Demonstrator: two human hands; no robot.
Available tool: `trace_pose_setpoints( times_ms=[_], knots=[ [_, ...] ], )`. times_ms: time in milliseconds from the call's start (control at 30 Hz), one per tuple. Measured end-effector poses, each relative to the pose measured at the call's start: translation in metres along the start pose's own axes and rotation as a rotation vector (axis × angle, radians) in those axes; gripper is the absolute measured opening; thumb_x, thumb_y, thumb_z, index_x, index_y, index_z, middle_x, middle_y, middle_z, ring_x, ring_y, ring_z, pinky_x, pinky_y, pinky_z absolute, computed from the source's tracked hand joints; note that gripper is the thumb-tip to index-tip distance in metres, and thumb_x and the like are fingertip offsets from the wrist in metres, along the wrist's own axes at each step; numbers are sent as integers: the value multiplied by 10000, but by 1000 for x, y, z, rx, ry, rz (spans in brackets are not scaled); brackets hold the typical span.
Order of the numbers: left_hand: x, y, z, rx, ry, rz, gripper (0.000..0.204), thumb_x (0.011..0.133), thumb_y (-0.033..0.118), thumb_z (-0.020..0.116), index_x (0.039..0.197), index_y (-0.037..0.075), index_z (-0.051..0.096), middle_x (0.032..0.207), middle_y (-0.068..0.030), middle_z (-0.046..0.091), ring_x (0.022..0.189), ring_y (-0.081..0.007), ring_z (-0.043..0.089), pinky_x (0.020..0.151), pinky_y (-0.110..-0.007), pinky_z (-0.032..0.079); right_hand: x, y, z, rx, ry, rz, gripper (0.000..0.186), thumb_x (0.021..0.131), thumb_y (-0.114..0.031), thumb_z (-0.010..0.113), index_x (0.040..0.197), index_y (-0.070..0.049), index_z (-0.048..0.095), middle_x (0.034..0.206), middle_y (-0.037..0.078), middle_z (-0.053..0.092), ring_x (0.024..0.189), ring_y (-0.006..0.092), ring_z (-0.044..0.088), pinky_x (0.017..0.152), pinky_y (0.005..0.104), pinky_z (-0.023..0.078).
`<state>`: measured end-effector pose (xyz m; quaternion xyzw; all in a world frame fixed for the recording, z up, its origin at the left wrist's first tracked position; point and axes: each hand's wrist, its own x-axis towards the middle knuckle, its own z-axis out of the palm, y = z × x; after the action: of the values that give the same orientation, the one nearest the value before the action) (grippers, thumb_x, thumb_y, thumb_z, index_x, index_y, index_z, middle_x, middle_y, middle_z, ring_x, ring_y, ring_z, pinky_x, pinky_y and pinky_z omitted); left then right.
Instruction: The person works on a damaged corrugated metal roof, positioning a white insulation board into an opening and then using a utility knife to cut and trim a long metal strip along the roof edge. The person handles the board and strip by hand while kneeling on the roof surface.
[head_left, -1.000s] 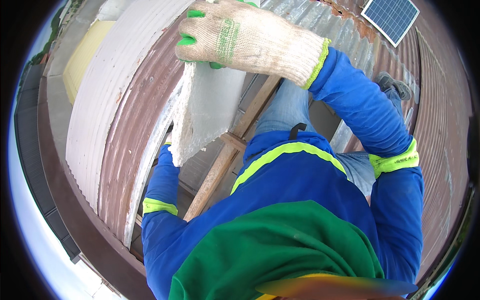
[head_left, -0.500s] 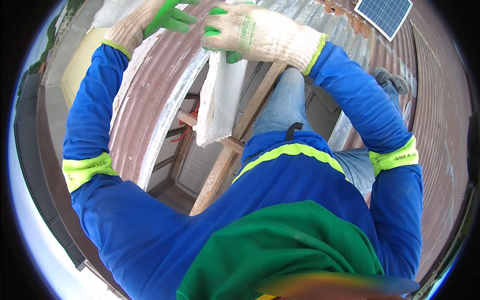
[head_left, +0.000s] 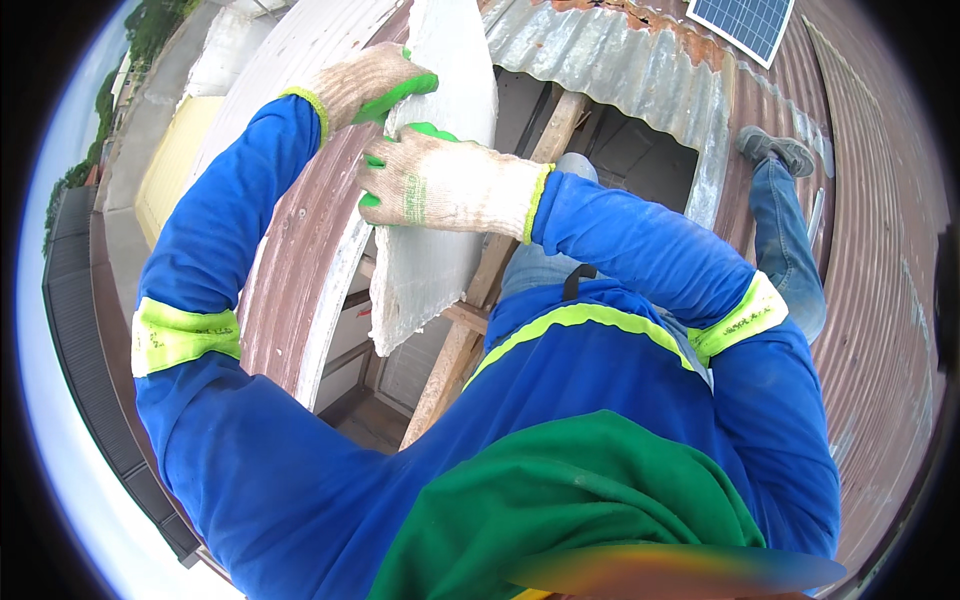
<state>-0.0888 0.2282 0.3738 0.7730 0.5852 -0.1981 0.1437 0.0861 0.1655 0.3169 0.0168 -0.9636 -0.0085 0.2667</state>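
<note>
The right hand [head_left: 430, 185], in a cream knit glove with green-coated fingers, clamps the left edge of a broad, rough-edged white panel [head_left: 430, 275] tilted over an opening [head_left: 635, 150] in a brown corrugated metal roof [head_left: 870, 200]. The matching gloved left hand [head_left: 375, 85] reaches the same edge farther out (whether it grips cannot be told). A rough wooden beam [head_left: 450, 365] crosses the opening alongside.

Over the roof [head_left: 300, 270] left of the left hand [head_left: 375, 85], the air is free. The board [head_left: 455, 90] blocks the space just right of it and below the right hand [head_left: 425, 180]. Farther right, the opening [head_left: 640, 155] gives room, though the beam [head_left: 490, 270] (thigh [head_left: 535, 262] alongside) crosses it.
</note>
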Motion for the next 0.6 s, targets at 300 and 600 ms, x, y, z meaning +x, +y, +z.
trace_pose_setpoints(
  times_ms=[300,600],
  knots=[
    [-25,-50,26,-377,16,-295,387,939,159,681,1326,144,678,1156,-207,722,1028,-349,710,889,-444,556,26,2,12,76,21,-126,258,930,-177,625,1180,-219,678,1126,8,673,1178,217,638,938,384,551],
    [-33,-26,35,-538,264,-465,518,886,393,706,1186,-29,711,995,-202,761,845,-288,741,793,-397,589,18,5,18,63,65,-159,274,931,-168,616,1195,-223,665,1176,16,641,1232,216,588,976,398,536]
  ],
)
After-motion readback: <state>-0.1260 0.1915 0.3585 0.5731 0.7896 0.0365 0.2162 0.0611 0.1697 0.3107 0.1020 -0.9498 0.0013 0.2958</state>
